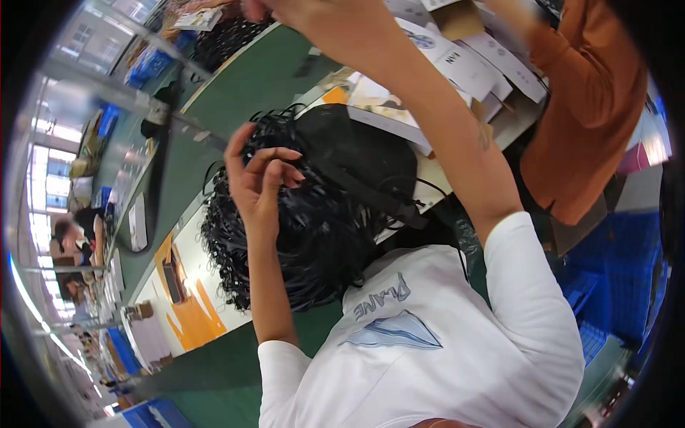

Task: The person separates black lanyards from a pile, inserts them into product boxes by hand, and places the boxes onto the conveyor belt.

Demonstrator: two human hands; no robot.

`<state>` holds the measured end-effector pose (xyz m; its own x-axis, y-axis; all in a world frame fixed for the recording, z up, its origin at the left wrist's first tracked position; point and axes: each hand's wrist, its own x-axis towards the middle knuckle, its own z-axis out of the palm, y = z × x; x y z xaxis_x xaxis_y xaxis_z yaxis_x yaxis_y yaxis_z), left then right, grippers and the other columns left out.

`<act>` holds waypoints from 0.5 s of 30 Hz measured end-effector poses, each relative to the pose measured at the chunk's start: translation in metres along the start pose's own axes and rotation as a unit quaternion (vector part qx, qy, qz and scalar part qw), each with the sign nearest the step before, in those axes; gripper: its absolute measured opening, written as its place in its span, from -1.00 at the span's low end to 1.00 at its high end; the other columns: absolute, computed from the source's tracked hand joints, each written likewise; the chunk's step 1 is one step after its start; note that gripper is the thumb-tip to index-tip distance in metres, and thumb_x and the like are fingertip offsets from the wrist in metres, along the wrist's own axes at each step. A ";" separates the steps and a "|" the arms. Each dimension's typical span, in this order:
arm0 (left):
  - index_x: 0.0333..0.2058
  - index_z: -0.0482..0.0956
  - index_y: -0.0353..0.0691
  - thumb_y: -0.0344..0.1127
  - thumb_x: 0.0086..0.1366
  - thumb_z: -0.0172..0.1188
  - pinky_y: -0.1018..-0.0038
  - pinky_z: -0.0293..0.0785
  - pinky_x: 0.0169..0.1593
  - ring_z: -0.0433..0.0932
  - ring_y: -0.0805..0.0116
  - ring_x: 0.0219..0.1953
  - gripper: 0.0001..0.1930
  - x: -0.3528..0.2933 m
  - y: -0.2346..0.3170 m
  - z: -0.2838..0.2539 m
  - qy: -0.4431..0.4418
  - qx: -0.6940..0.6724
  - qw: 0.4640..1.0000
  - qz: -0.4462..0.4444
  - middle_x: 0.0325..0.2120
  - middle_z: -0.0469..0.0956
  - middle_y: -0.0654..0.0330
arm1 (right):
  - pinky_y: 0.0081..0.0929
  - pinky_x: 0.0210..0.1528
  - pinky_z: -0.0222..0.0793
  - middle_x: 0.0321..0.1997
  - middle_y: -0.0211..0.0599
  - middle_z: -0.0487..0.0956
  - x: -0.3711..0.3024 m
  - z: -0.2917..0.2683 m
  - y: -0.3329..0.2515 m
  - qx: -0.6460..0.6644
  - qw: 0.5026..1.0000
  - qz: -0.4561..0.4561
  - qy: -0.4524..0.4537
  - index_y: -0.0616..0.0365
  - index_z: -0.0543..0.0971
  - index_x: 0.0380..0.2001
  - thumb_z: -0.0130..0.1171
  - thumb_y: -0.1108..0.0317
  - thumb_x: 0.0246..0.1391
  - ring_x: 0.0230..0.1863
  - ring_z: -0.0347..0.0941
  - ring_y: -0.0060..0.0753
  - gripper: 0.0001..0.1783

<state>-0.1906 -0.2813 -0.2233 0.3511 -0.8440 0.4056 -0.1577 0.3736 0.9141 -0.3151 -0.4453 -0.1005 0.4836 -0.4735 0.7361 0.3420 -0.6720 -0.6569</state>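
Note:
My left hand [258, 171] is raised in front of a large tangled bundle of thin black strips [307, 235]. Its fingers are bent and apart, and I see nothing held in them. My right arm stretches up across the view, and my right hand [289, 11] is cut off by the top edge, so its fingers are hidden. Behind the bundle lies a black bag-like thing [371, 146] with a strap and a buckle, partly covered by the strips. I cannot tell whether my left hand touches the bundle.
A green-topped workbench [242, 78] runs off to the far left. White printed cartons [457, 64] are heaped at the upper right, near a person in a rust-brown top [589, 107]. Blue plastic crates [614, 271] stand at right. Orange sheeting [193, 314] lies on the white bench edge.

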 end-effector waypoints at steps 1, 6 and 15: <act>0.08 0.15 -0.29 -0.33 0.26 0.04 0.63 0.36 -0.47 0.44 0.50 -0.54 -0.55 -0.002 -0.007 -0.006 -0.005 -0.005 0.999 -0.034 -0.41 0.51 0.12 | -0.26 -0.32 0.31 -0.54 0.00 0.49 -0.007 -0.001 0.000 -0.033 0.998 0.059 0.005 0.34 0.43 -0.59 0.09 0.29 0.00 -0.39 0.47 -0.03 -0.71; -0.06 0.29 -0.27 -0.35 0.24 0.07 0.61 0.40 -0.30 0.48 0.50 -0.42 -0.68 -0.013 -0.029 -0.024 -0.014 -0.023 0.993 -0.116 -0.34 0.53 0.11 | -0.45 -0.46 0.28 -0.72 -0.28 0.43 -0.050 0.006 0.052 -0.134 0.980 0.143 -0.025 0.18 0.54 -0.53 -0.03 0.24 0.05 -0.66 0.35 -0.34 -0.73; -0.22 0.40 -0.32 -0.42 0.19 0.12 0.62 0.43 -0.30 0.50 0.48 -0.40 -0.80 -0.003 -0.039 -0.022 0.004 -0.064 0.991 -0.121 -0.37 0.53 0.16 | -0.38 -0.29 0.28 -0.46 -0.26 0.45 -0.109 0.043 0.070 -0.117 0.922 0.184 -0.321 0.08 0.44 -0.16 0.08 0.02 0.01 -0.36 0.43 -0.28 -0.58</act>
<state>-0.1655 -0.2852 -0.2601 0.3710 -0.9122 0.1737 0.0511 0.2068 0.9771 -0.3088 -0.4162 -0.2337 0.9347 -0.3099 0.1740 -0.0867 -0.6737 -0.7339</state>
